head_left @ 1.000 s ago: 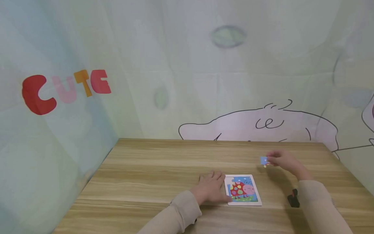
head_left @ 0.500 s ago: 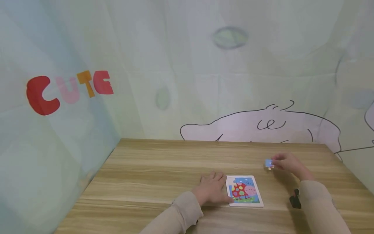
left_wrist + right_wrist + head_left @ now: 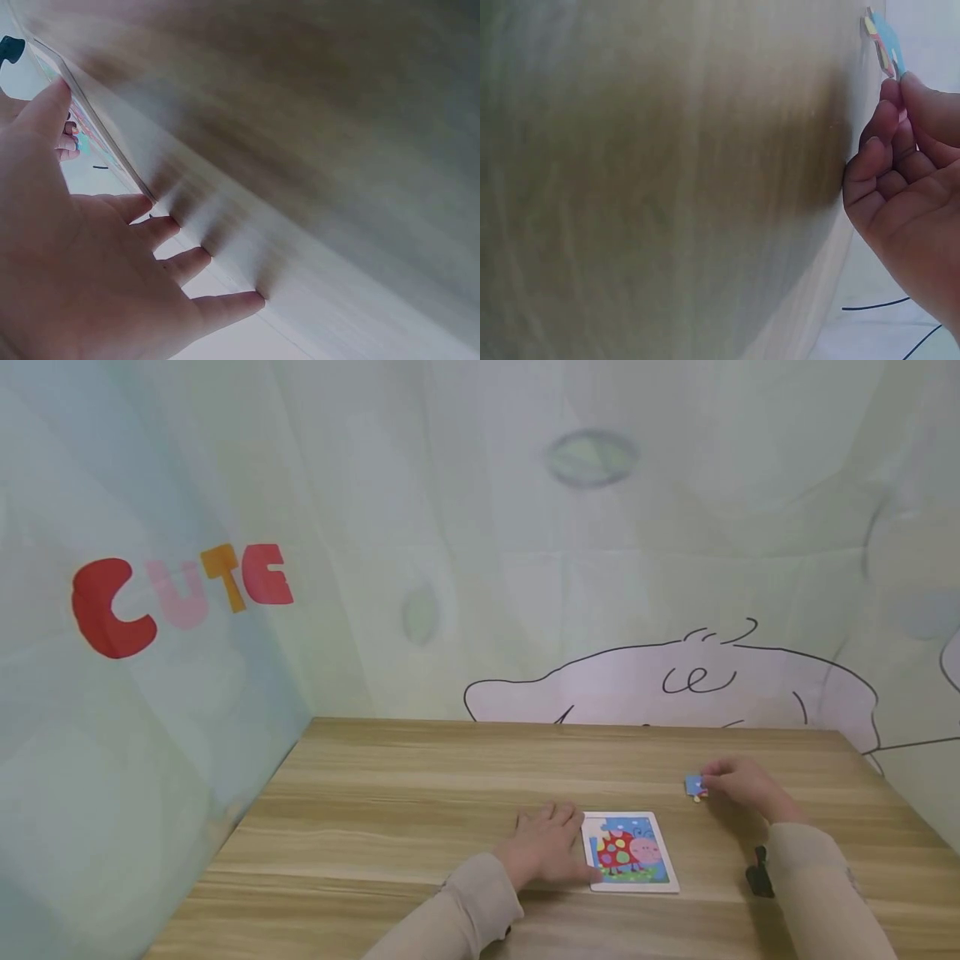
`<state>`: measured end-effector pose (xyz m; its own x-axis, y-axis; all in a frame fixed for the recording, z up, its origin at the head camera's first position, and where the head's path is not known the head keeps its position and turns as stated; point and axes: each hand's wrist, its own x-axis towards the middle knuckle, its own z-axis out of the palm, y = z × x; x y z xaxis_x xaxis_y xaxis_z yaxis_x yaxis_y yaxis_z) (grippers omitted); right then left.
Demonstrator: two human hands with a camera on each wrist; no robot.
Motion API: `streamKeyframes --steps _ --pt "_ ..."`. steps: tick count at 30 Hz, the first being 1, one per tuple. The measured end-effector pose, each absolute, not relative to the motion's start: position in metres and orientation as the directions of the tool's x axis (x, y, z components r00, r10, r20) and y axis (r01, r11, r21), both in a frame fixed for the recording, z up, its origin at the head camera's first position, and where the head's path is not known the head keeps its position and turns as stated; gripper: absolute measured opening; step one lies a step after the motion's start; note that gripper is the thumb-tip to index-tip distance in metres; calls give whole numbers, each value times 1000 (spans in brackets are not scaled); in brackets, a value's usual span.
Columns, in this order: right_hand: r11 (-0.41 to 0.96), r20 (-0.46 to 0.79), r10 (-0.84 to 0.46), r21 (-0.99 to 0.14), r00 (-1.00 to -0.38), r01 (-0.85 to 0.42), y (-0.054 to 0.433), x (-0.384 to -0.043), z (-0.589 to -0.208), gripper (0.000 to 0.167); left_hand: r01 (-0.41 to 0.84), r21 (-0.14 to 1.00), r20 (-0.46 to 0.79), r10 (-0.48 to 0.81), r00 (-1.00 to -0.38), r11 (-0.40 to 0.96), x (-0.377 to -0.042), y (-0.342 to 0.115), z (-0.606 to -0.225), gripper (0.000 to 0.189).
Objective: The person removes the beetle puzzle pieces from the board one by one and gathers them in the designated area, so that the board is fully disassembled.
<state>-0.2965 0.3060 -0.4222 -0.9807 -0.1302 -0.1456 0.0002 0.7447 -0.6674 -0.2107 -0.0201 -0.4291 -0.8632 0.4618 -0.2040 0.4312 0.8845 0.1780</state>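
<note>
My right hand (image 3: 746, 787) pinches a small jigsaw piece (image 3: 696, 787), blue with a pink and yellow edge, between thumb and fingertips above the table's right side. In the right wrist view the piece (image 3: 887, 45) stands edge-on past the thumb, the other fingers of the hand (image 3: 907, 184) curled beneath. A white-framed jigsaw board (image 3: 637, 887) with a red spotted ladybird picture (image 3: 618, 852) lies flat; a pale patch shows at its upper left. My left hand (image 3: 546, 846) rests beside it with spread fingers, thumb over its lower left corner. In the left wrist view its fingertips (image 3: 247, 300) touch the wood.
A wooden table (image 3: 375, 827) carries the board. Right of the board, close to my right sleeve (image 3: 817, 868), lies a small black object (image 3: 759, 881). Printed cloth walls (image 3: 420, 527) with coloured letters stand behind and to the left.
My right hand has drawn the jigsaw piece slightly right and nearer to me. The left hand keeps its place on the board's edge. The head view has shifted slightly.
</note>
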Motion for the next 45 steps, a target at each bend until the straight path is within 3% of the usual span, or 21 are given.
streamKeyframes --steps 29,39,45 --pt "786 -131 -132 -617 -983 -23 310 -299 -429 25 428 183 -209 461 -862 885 -209 -21 -428 89" --pt "753 -163 -135 -658 -977 6 312 -296 -423 39 426 187 -203 459 -865 885 -208 -20 -426 89" --pt "734 -105 -179 -676 -978 -62 307 -294 -415 42 428 182 -202 460 -865 885 -209 -20 -426 89"
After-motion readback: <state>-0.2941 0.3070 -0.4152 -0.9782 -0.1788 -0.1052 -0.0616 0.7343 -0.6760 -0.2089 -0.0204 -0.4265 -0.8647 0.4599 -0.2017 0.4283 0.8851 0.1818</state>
